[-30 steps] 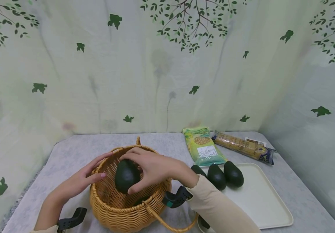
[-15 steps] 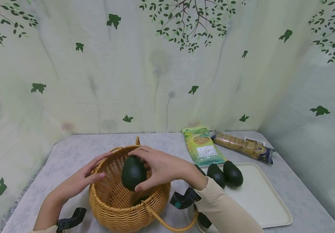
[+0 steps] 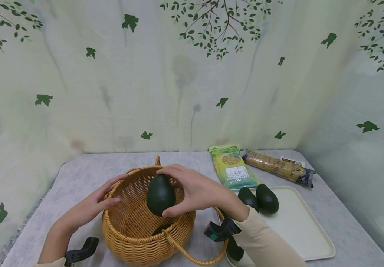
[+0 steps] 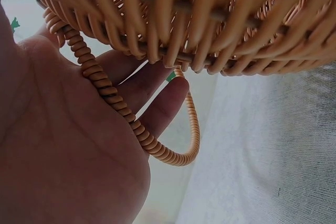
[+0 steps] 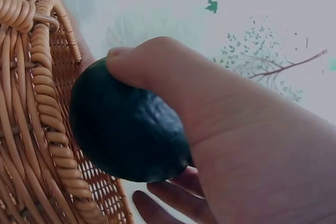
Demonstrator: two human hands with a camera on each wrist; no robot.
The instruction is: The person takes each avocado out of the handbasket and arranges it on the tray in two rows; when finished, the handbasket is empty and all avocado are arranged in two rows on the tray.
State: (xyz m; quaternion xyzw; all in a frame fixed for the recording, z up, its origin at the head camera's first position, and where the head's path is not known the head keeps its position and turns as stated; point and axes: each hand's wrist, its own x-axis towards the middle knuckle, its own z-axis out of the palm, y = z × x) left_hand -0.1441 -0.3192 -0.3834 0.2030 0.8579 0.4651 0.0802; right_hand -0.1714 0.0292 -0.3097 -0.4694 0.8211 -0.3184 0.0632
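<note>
My right hand (image 3: 195,189) grips a dark green avocado (image 3: 160,195) over the right part of the wicker basket (image 3: 138,252), thumb on the near side and fingers round the far side. In the right wrist view the avocado (image 5: 128,121) is beside the basket rim (image 5: 50,98). Another avocado (image 3: 161,228) lies inside the basket, partly hidden by the near rim. My left hand (image 3: 89,204) holds the basket's left rim, thumb over the edge. In the left wrist view a wound handle (image 4: 107,90) hangs across the fingers of that hand (image 4: 79,129).
A white tray (image 3: 298,222) stands at the right, bearing avocados (image 3: 267,199), some partly hidden by my right arm. Behind it lie a green-yellow packet (image 3: 233,168) and a long pasta-like packet (image 3: 278,168). A basket handle (image 3: 208,262) droops towards the tray.
My right hand has moved right and slightly up with the avocado, from the basket's middle towards its right rim. The left hand and the basket have stayed nearly still.
</note>
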